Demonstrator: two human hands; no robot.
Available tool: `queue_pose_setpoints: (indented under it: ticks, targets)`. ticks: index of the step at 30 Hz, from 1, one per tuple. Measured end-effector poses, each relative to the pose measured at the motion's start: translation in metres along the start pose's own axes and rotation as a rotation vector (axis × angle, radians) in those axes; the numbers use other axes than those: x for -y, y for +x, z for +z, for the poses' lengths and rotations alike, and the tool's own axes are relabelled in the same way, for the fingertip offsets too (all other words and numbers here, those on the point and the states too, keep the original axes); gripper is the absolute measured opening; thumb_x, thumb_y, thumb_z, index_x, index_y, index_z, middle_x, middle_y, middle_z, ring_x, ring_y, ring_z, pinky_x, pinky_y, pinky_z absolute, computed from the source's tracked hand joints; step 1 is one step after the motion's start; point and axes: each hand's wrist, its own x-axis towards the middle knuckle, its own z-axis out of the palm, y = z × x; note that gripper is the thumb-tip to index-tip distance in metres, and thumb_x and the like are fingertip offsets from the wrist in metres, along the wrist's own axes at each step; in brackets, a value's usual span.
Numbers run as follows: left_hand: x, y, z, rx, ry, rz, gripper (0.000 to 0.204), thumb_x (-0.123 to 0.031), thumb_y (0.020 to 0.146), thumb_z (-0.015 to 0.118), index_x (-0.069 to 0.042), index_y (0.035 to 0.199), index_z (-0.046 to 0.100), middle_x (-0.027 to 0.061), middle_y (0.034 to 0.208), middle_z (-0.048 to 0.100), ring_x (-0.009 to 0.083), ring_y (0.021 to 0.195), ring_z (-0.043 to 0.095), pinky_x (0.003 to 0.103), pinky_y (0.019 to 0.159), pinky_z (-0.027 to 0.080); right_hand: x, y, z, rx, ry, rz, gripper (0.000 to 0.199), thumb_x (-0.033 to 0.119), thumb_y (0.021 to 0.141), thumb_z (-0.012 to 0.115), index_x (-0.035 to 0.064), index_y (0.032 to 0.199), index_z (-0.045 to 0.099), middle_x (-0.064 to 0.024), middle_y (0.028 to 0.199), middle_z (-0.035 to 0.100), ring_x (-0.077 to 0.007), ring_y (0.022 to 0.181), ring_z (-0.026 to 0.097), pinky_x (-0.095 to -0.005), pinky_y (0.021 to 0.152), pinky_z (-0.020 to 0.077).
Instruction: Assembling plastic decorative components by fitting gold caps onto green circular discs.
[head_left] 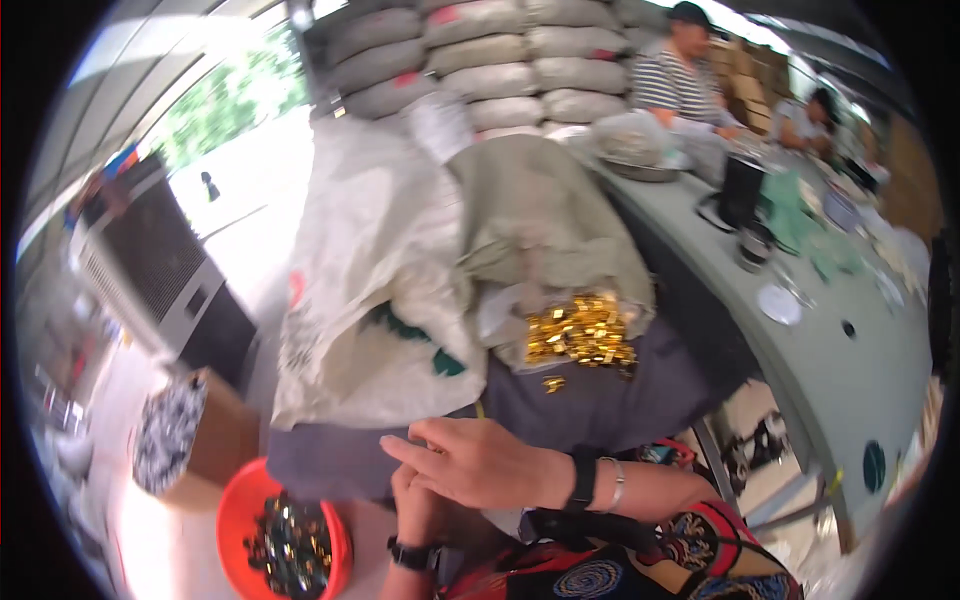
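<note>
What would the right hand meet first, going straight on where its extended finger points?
Likely the white sack, near its lower edge, though depth is unclear: the right hand might pass above it.

Left of the fingers [415,459], pale floor [160,540] and, farther off, a bright opening [245,110]; right, a green table [835,385]; far beyond, stacked sacks [490,83].

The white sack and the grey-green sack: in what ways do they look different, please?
The white sack is pale with a red mark; the grey-green sack is darker. Something dark green shows inside the white sack's mouth, while shiny gold pieces lie at the grey-green sack's mouth. Both sacks lie open toward the picture's lower edge.
</note>
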Motion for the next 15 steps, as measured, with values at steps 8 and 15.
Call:
queue_pose_setpoints:
  ticks: [8,15]
  targets:
    - [-0.027,0.0,0.023,0.184,-0.177,-0.341,0.011,-0.004,0.086,0.055,0.0,0.088,0.065,0.0033,0.076,0.066,0.0063,0.052,0.054,0.019,0.046,0.043,-0.024,-0.079,0.005,0.292,-0.105,0.203,0.019,0.014,0.081,0.061,0.0013,0.091,0.051,-0.0105,0.08,0.049,-0.0275,0.07,0.06,-0.037,0.057,0.0496]
    - [-0.022,0.001,0.031,0.271,-0.129,-0.285,0.008,-0.004,0.084,0.058,0.0,0.087,0.065,0.0039,0.072,0.066,0.0052,0.049,0.053,0.019,0.043,0.041,-0.024,-0.094,-0.012,0.312,-0.199,0.155,0.013,0.012,0.081,0.054,0.0013,0.086,0.051,-0.0089,0.08,0.052,-0.0233,0.066,0.059,-0.0329,0.055,0.0481]
